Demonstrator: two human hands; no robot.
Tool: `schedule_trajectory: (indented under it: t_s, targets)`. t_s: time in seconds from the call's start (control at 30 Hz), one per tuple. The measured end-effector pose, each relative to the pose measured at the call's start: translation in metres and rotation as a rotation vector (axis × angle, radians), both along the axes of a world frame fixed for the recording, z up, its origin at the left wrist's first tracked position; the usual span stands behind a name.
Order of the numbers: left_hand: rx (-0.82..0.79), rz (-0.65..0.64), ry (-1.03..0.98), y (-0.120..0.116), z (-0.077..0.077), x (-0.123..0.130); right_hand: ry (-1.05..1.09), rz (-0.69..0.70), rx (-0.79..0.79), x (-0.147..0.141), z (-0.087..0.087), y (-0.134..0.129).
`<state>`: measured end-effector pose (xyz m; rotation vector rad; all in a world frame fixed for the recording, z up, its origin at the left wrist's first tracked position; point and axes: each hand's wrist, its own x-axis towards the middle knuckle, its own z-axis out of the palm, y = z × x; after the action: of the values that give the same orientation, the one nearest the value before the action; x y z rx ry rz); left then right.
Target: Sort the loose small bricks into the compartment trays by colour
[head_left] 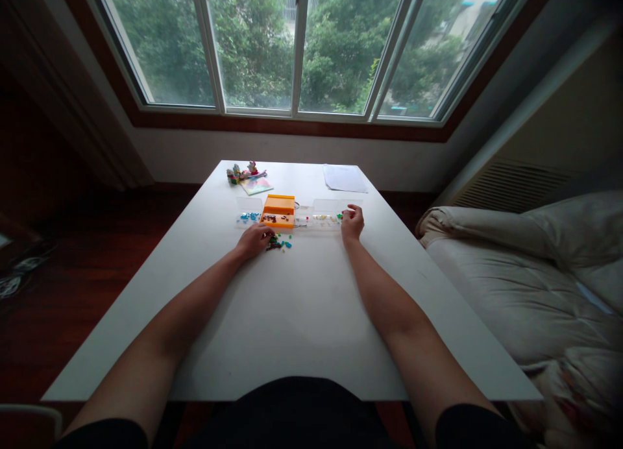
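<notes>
My left hand (254, 241) is at the left edge of a loose pile of small coloured pieces (279, 243), blue, green, yellow and dark brown. Its fingers are bent together at the pile, and what they pinch is too small to make out. An open orange case (280, 204) with dark brown pieces inside lies just beyond. Over the right end of a clear compartment box (318, 227), my right hand (352, 223) has its fingers curled in beside some green pieces (339, 216). Whatever those fingers hold is hidden. Pale yellow pieces (318, 217) lie in that box.
Left of the orange case, another clear box (241, 224) contains blue pieces (250, 217). Small figures (234, 174) and a coloured card (257, 186) sit at the table's far left. Papers (344, 178) lie far right. A padded sofa (525, 287) flanks the white table (306, 326).
</notes>
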<state>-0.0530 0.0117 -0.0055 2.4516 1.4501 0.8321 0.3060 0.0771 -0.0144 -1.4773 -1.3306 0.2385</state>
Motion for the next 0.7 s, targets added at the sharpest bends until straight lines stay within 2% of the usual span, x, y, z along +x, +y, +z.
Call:
schedule_trajectory:
  t_s: [0.07,0.13,0.33,0.47,0.53,0.7]
  targets:
    - [0.001,0.0,-0.004,0.0,0.0,0.0,0.03,-0.005,-0.005,-0.006,-0.002,0.0]
    - [0.005,0.0,-0.009,0.0,0.0,0.0,0.025,0.05,-0.001,-0.018,-0.003,-0.003]
    - [0.002,0.008,-0.012,0.0,0.001,0.0,-0.278,0.528,0.042,-0.07,0.003,-0.031]
    - [0.002,0.044,-0.011,-0.001,0.001,0.0,-0.542,0.769,0.087,-0.099,0.003,-0.05]
    - [0.006,0.051,-0.008,0.0,0.0,0.0,-0.663,0.806,0.079,-0.108,0.001,-0.056]
    - [0.01,0.056,-0.003,0.003,-0.004,-0.001,-0.867,0.754,0.027,-0.118,0.003,-0.064]
